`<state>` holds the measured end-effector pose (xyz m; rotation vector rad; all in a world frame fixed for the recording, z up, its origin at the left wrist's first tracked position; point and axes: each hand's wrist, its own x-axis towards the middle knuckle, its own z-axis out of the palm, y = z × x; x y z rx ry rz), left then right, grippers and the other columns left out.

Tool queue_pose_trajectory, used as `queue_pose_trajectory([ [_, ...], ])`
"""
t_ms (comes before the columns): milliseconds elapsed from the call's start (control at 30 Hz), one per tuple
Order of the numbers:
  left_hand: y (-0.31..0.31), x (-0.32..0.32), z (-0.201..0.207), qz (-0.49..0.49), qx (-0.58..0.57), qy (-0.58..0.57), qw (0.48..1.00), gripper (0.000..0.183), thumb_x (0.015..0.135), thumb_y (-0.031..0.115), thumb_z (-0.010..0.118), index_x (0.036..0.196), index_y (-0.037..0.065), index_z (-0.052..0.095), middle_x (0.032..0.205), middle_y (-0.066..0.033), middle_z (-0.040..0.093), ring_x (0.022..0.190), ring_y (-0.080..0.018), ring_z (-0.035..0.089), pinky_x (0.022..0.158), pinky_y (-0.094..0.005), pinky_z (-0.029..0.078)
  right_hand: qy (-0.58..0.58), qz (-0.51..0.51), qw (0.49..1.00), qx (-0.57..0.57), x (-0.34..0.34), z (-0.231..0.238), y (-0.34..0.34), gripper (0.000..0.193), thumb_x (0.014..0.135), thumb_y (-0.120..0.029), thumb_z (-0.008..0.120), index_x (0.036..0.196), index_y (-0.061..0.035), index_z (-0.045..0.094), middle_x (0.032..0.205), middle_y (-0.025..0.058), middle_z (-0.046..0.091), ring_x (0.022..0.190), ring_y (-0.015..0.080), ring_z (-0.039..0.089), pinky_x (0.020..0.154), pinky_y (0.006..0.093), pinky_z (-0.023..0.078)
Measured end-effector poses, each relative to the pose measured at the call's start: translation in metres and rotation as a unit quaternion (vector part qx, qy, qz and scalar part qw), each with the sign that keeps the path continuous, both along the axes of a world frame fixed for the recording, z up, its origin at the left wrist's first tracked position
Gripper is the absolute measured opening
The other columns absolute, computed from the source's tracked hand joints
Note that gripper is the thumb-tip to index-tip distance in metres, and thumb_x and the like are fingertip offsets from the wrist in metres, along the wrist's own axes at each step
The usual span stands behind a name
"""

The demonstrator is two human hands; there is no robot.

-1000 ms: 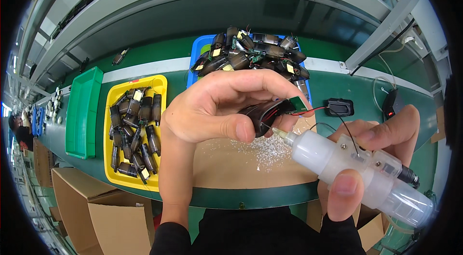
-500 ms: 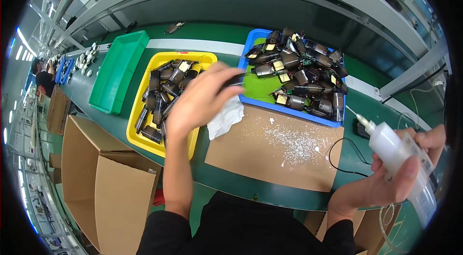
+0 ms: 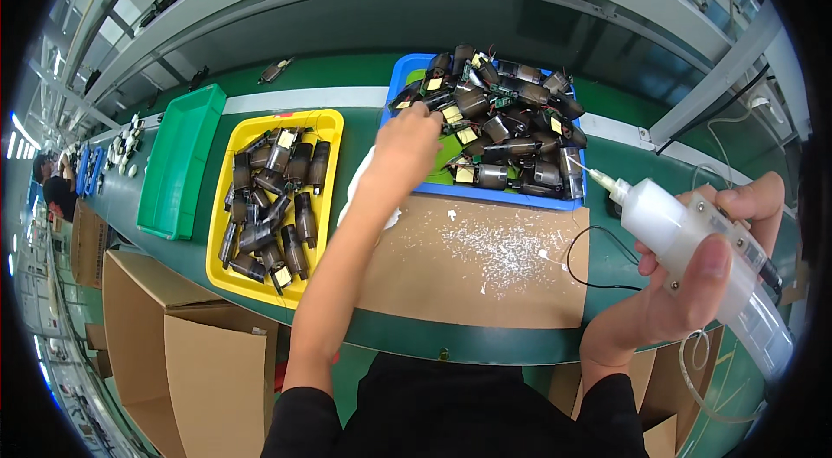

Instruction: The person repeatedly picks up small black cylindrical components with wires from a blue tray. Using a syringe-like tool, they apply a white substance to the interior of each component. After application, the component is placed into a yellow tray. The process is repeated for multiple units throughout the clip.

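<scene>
My left hand (image 3: 406, 146) reaches into the blue tray (image 3: 485, 194), its fingertips down among several small dark motors (image 3: 507, 124) with green circuit boards piled there. Whether it grips one is hidden by the back of the hand. My right hand (image 3: 693, 285) is at the right, closed around a clear plastic glue dispenser (image 3: 685, 237) whose thin nozzle points left toward the blue tray. A yellow tray (image 3: 227, 237) left of my arm holds several more of the same motors (image 3: 273, 198).
A brown cardboard mat (image 3: 485, 272) spotted with white glue lies on the green bench in front of me, with a black wire (image 3: 589, 259) looping over it. A white cloth (image 3: 360, 194) lies under my forearm. A green tray (image 3: 178, 163) stands far left. Cardboard boxes (image 3: 199, 371) sit below.
My left hand held a motor near the dispenser, moved out over the yellow tray, and now sits in the blue tray. My right hand keeps the dispenser, off to the right.
</scene>
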<state>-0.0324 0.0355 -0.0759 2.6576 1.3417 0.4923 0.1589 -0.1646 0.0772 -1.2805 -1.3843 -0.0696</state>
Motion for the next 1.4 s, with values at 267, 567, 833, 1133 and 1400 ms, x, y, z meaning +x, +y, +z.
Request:
queue_pose_trajectory([
  [267, 0.003, 0.002, -0.002, 0.057, -0.088, -0.038, 0.994, 0.035, 0.081, 0.005, 0.059, 0.115, 0.007, 0.051, 0.095, -0.0191, 0.063, 0.092, -0.0366, 0.061, 0.077, -0.0428, 0.049, -0.004, 0.002, 1.000, -0.003, 0.003, -0.002, 0.000, 0.043, 0.082, -0.034, 0.061, 0.102, -0.0070, 0.034, 0.068, 0.0164, 0.054, 0.041, 0.0164, 0.052, 0.036, 0.0218, 0.042],
  [567, 0.012, 0.000, 0.059, -0.091, -0.499, -0.605, 0.614, 0.045, 0.098, 0.030, 0.046, 0.136, 0.008, 0.037, 0.086, -0.0035, 0.055, 0.076, -0.0150, 0.053, 0.070, -0.0319, 0.047, -0.016, 0.018, 0.999, -0.043, 0.012, -0.001, -0.006, 0.042, 0.083, -0.032, 0.061, 0.104, -0.0071, 0.033, 0.073, 0.0194, 0.056, 0.043, 0.0180, 0.053, 0.037, 0.0230, 0.044],
  [833, -0.022, 0.041, 0.084, -0.297, -0.534, -0.539, 0.580, 0.065, 0.097, 0.050, 0.028, 0.139, 0.000, 0.028, 0.082, -0.0039, 0.045, 0.063, -0.0109, 0.040, 0.058, -0.0266, 0.038, 0.027, 0.139, 0.979, -0.149, 0.030, 0.007, -0.014, 0.041, 0.085, -0.017, 0.065, 0.106, -0.0095, 0.031, 0.084, 0.0273, 0.058, 0.060, 0.0309, 0.064, 0.044, 0.0370, 0.055],
  [1133, -0.043, 0.032, 0.101, -0.435, -0.542, -0.468, 0.545, 0.076, 0.082, 0.055, 0.058, 0.119, -0.010, 0.046, 0.094, -0.0171, 0.057, 0.072, -0.0155, 0.055, 0.062, -0.0273, 0.045, 0.143, 0.044, 0.989, -0.022, -0.019, -0.003, 0.011, 0.042, 0.082, -0.019, 0.066, 0.104, -0.0088, 0.031, 0.082, 0.0252, 0.057, 0.059, 0.0287, 0.062, 0.045, 0.0352, 0.054],
  [1400, -0.047, 0.031, 0.088, -0.392, -0.500, -0.510, 0.580, 0.075, 0.079, 0.053, 0.063, 0.119, -0.010, 0.050, 0.110, -0.0274, 0.058, 0.077, -0.0213, 0.057, 0.075, -0.0364, 0.046, 0.156, 0.027, 0.987, -0.023, -0.025, -0.007, 0.011, 0.043, 0.081, -0.020, 0.067, 0.102, -0.0083, 0.032, 0.080, 0.0234, 0.057, 0.058, 0.0268, 0.061, 0.046, 0.0336, 0.053],
])
